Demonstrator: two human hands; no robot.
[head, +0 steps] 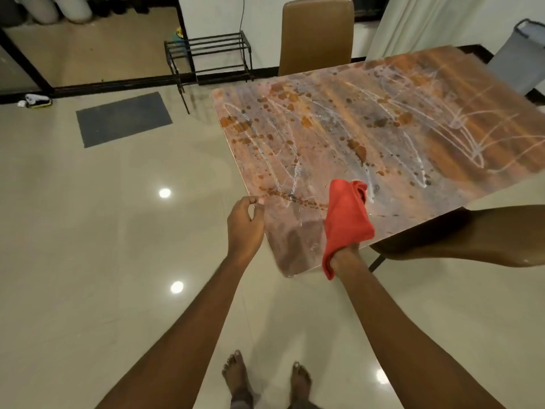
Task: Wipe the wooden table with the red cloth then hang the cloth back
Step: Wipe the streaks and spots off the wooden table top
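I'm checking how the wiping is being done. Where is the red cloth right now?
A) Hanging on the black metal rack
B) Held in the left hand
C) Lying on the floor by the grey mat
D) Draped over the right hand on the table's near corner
D: the red cloth covers the right hand on the wooden table; the left hand only touches the table's edge.

Wood table [413, 119] streaky, soft red cloth [346, 219], glossy floor [88, 231].
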